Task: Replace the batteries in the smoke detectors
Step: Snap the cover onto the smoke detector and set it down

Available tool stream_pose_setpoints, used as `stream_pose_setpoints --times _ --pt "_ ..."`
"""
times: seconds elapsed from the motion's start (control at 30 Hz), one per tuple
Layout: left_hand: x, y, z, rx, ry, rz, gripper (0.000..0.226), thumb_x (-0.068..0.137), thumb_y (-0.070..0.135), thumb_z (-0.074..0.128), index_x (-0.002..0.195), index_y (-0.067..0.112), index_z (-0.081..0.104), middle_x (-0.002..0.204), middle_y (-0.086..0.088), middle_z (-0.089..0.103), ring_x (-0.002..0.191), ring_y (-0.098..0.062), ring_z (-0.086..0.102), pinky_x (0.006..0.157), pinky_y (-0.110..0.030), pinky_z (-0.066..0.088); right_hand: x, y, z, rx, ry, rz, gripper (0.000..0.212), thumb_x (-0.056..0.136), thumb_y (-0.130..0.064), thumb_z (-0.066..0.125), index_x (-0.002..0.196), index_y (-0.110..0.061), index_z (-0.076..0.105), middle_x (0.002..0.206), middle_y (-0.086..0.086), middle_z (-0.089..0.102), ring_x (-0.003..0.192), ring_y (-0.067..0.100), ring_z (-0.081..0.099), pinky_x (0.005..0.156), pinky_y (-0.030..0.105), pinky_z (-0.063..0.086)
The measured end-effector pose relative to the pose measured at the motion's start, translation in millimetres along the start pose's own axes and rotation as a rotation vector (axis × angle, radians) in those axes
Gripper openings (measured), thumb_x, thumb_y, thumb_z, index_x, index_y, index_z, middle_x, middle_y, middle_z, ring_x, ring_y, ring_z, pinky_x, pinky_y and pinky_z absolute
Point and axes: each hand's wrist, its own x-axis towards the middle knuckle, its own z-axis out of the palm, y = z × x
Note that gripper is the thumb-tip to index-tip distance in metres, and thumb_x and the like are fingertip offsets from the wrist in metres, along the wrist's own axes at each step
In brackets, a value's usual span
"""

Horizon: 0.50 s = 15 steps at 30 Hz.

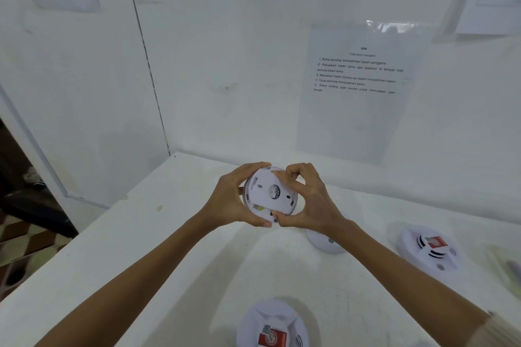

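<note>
Both hands work the back of a round white plastic smoke detector [269,194], held above the white table [169,248].

Left hand [231,200] clamps its rim; right hand [306,200] fingers [284,180] pinch the backplate (probably twisting it off). Better to turn evenly, steadily.

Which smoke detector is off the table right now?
The held detector, gripped back-side-up between the left hand and right hand. The near detector, right detector and half-hidden detector all rest on the table.
</note>
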Motion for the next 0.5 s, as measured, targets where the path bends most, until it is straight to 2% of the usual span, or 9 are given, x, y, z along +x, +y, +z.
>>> stream_pose_setpoints --times 0.2,0.3,0.4,0.5 --pt "2 2 2 -0.002 -0.004 0.007 0.094 0.042 0.033 0.089 0.127 0.017 0.052 0.124 0.011 0.058 0.113 -0.007 0.055 0.080 -0.015 0.050 0 2 -2 -0.007 0.016 0.008 0.071 0.063 -0.046 0.070 0.123 -0.014 0.050 0.100 0.001 0.042 0.091 0.012 0.039 0.087 0.008 0.028" --pt "3 2 0 -0.002 0.000 0.005 0.095 0.041 0.035 0.089 0.127 0.019 0.052 0.124 0.009 0.059 0.114 -0.008 0.055 0.079 -0.017 0.051 5 5 -5 -0.006 -0.051 -0.023 0.069 0.061 -0.042 0.071 0.119 -0.010 0.056 0.100 0.005 0.046 0.093 0.015 0.040 0.085 0.015 0.036" --pt "5 5 -3 -0.001 -0.006 0.007 0.094 0.040 0.036 0.089 0.125 0.025 0.050 0.124 0.012 0.057 0.113 -0.006 0.055 0.078 -0.016 0.051 13 9 -11 -0.004 -0.122 -0.084 0.068 0.061 -0.043 0.071 0.120 -0.015 0.053 0.102 0.004 0.044 0.093 0.016 0.040 0.083 0.015 0.037" --pt "8 9 -4 0.002 -0.007 0.013 0.093 0.040 0.036 0.088 0.124 0.029 0.050 0.124 0.018 0.056 0.111 -0.003 0.055 0.078 -0.013 0.050 18 10 -15 -0.003 -0.141 -0.117 0.065 0.062 -0.045 0.069 0.118 -0.017 0.052 0.103 0.001 0.041 0.092 0.018 0.040 0.080 0.022 0.039"
